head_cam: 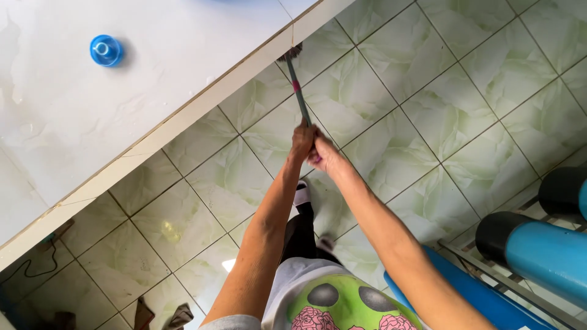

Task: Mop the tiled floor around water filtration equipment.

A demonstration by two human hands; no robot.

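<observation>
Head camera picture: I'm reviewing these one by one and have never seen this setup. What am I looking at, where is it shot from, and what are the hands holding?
There is no machine here. A person wears a camera on the head, so the single picture looks straight down their own body to the tiled floor.

Both bare hands, the left hand and the right hand, grip one long thin handle, grey with a pink band. Its far end reaches the base of a white counter, where the head is partly hidden.

On the counter lies a small blue round cap. At the lower right are blue cylinders with black ends on a metal rack.
</observation>
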